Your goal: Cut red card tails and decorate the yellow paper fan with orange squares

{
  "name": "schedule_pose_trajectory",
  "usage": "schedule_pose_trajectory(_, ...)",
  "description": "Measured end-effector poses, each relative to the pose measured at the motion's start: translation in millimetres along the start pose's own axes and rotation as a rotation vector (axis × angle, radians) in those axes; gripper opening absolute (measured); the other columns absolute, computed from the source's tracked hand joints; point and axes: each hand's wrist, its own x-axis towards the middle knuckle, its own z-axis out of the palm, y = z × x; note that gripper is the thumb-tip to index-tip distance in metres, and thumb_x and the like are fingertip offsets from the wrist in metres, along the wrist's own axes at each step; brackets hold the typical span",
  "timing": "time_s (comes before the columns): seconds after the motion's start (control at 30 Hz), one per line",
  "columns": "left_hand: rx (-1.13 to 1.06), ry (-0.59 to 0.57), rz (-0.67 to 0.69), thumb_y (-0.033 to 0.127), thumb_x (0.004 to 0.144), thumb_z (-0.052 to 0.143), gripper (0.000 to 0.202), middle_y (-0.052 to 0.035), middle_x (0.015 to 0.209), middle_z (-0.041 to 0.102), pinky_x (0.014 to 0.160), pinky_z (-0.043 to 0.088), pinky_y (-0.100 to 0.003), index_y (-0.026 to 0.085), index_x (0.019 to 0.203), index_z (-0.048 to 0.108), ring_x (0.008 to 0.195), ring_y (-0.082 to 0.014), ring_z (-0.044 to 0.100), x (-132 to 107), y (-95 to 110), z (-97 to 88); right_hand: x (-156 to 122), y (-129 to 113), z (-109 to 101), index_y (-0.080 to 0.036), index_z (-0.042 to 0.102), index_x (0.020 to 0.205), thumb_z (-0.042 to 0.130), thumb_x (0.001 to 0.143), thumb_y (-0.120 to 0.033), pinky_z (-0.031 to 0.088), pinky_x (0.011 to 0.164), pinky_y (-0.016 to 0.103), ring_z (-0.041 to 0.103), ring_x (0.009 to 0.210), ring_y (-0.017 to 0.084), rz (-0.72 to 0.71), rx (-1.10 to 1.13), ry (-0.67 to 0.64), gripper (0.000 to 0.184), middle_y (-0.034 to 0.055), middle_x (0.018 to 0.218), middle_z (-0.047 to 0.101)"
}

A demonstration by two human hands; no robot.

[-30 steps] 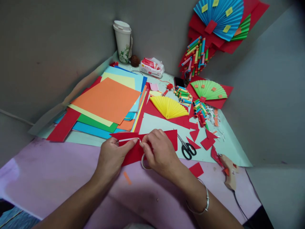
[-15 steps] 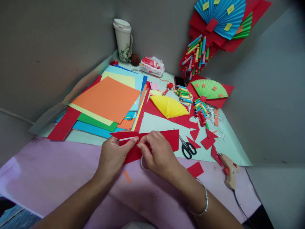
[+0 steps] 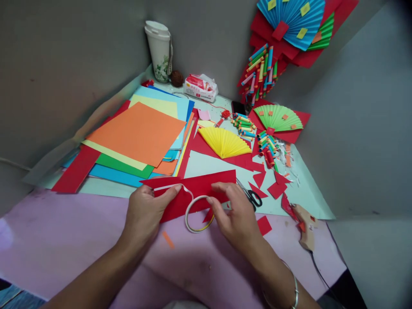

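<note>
My left hand (image 3: 146,210) is closed on a sheet of red paper (image 3: 206,182) near the table's front, its thumb pressing the left part. A narrow white strip of double-sided tape (image 3: 164,187) runs along the paper under that thumb. From the thumb the strip curls down to a tape roll (image 3: 189,221), a thin ring in front of the paper. My right hand (image 3: 238,214) is at the roll's right, thumb and forefinger apart. Its thumb tip meets or overlaps the ring's upper right edge; the other fingers are mostly hidden.
Black-handled scissors (image 3: 255,198) lie behind my right hand, beside red paper scraps (image 3: 277,189). A glue gun (image 3: 305,227) rests at the right. Stacked coloured sheets (image 3: 138,133) fill the left; a yellow paper fan (image 3: 223,143) and a white cup (image 3: 159,51) are farther back.
My right hand has moved right from my left thumb, and its pinch has opened. More of the tape roll and a loose length of tape now show between the hands.
</note>
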Motion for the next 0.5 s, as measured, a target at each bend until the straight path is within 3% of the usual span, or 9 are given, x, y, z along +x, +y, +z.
schedule_pose_trajectory(0.17,0.071,0.062,-0.004,0.04,0.059,0.086,0.034,0.0043,0.043,0.059,0.032,0.036,-0.023,0.022,0.059,0.058,0.037,-0.0158,0.054,-1.9,2.3,1.0,-18.6,36.0,-18.5,-0.022,0.06,0.106,0.051,0.094,-0.023,0.05,0.081,0.044,0.06,0.09,0.028,0.152,-0.326,0.113,0.015,0.0102,0.094,0.066)
schedule_pose_trajectory(0.3,0.109,0.075,-0.033,0.044,0.057,0.087,0.044,0.0042,0.044,0.058,0.032,0.035,-0.023,0.023,0.054,0.048,0.037,-0.0145,0.052,0.6,0.3,0.5,-29.6,65.4,-26.0,-0.015,0.06,0.114,0.048,0.092,-0.019,0.049,0.083,0.048,0.057,0.097,0.033,0.256,-0.558,0.087,0.025,0.0163,0.099,0.063)
schedule_pose_trajectory(0.4,0.102,0.089,-0.021,0.042,0.055,0.088,0.05,0.0052,0.04,0.053,0.03,0.032,-0.023,0.024,0.051,0.041,0.036,-0.0136,0.049,3.0,-0.6,-0.1,-32.1,71.7,-26.5,-0.013,0.06,0.116,0.046,0.09,-0.014,0.05,0.082,0.046,0.057,0.096,0.032,0.285,-0.609,0.056,0.029,0.017,0.099,0.062)
schedule_pose_trajectory(0.5,0.019,0.071,-0.049,0.038,0.056,0.088,0.044,0.0053,0.041,0.054,0.032,0.035,-0.023,0.024,0.053,0.046,0.038,-0.0156,0.054,5.8,-2.2,-0.1,-32.4,67.5,-25.9,-0.013,0.061,0.118,0.046,0.088,-0.012,0.051,0.08,0.044,0.058,0.094,0.032,0.301,-0.635,0.037,0.032,0.0166,0.098,0.063)
